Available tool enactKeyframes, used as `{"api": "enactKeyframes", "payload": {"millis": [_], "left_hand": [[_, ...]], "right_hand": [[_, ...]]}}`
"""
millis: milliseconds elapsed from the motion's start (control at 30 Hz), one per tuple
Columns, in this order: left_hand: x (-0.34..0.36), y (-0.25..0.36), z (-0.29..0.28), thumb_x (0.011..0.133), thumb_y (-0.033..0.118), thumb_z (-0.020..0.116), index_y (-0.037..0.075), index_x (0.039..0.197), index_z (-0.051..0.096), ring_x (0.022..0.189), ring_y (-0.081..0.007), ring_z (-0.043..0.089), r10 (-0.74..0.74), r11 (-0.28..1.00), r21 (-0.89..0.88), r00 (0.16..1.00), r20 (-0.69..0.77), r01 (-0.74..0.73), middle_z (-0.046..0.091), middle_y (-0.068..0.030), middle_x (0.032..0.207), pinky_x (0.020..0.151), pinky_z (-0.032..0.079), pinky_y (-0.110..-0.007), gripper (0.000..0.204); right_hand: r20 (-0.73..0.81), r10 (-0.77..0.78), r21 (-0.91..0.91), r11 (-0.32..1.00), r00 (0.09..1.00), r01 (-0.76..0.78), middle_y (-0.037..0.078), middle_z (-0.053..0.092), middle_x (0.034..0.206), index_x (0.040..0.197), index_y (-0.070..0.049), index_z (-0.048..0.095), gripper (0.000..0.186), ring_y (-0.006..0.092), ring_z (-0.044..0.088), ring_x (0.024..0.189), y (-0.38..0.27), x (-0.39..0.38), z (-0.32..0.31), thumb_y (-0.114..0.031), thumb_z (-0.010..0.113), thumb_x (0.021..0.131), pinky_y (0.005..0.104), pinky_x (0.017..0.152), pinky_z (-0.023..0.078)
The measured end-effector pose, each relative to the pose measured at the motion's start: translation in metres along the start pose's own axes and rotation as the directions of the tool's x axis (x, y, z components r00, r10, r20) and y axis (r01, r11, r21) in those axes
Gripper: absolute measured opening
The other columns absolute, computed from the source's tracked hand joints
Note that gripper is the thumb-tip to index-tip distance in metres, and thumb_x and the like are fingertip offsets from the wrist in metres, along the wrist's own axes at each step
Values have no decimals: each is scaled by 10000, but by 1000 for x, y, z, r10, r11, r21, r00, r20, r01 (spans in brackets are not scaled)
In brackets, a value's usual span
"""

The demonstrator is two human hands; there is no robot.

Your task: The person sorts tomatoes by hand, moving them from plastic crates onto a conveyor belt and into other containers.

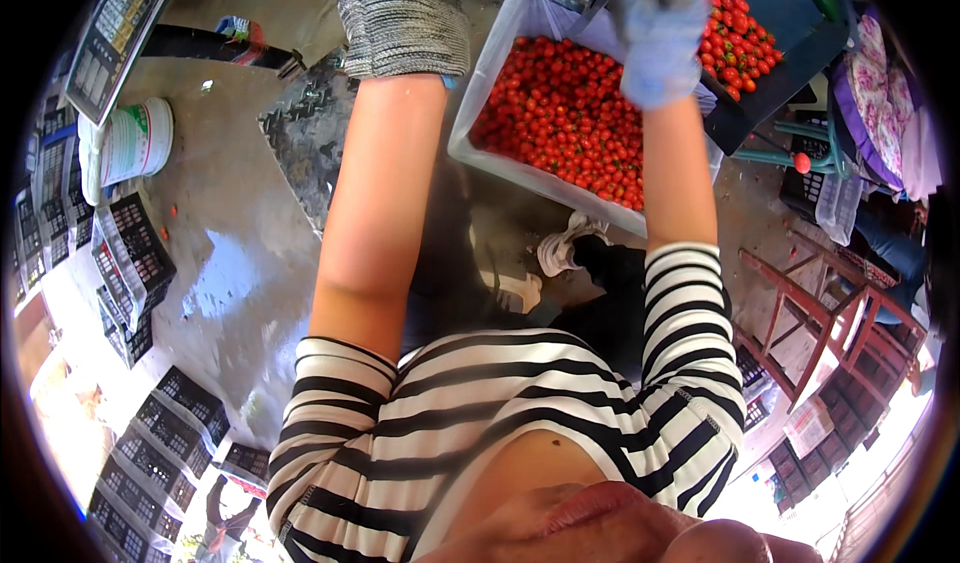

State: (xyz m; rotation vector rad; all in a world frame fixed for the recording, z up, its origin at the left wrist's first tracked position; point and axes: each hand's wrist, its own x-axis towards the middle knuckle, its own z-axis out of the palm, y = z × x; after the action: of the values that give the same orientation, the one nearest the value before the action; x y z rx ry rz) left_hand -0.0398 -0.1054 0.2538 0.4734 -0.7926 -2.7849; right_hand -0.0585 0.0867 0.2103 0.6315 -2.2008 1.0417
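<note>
My left hand (405,23), in a grey knit glove, is at the top edge; its fingers are cut off or hidden, and nothing held can be seen. My right hand (660,53), in a blue and grey glove, is smeared by motion over the right side of a pale, liner-covered crate (520,181). Many small red cherry tomatoes (560,113) fill that crate. Beside the right hand, more cherry tomatoes (738,43) lie on a dark blue sloping tray (800,13). Whether the right hand holds anything is not visible.
A scale display (115,38) stands upper left, above a white bucket (140,141). A dark textured plate (305,133) lies on the wet floor. Black crates (135,248) line the left. A reddish wooden stool (835,313) and a purple floral cloth (880,103) are at right.
</note>
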Motion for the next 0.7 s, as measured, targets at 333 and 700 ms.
{"api": "enactKeyframes", "payload": {"millis": [333, 700], "left_hand": [[-2, -12, -12, 895, 200, 460, -3, 1013, 541, 964, -364, 561, -9, 1000, -1, 988, 151, 9, 578, -191, 1035, 915, 444, -477, 249], [-6, -34, 20, 887, 169, 413, -120, 1119, 447, 1133, -424, 428, -28, 985, 173, 992, 123, 6, 453, -296, 1178, 998, 333, -542, 372]], "right_hand": [[876, -79, 81, 997, 476, 15, 132, 632, 968, 1037, -93, 616, 267, 291, 612, 922, 51, -249, 161, -75, 539, 782, 373, 779, 494], [591, 800, -440, 426, 102, -791, 197, 614, 1015, 1107, -76, 562, 327, 352, 600, 957, 102, -245, 228, -218, 525, 814, 442, 797, 488]]}}
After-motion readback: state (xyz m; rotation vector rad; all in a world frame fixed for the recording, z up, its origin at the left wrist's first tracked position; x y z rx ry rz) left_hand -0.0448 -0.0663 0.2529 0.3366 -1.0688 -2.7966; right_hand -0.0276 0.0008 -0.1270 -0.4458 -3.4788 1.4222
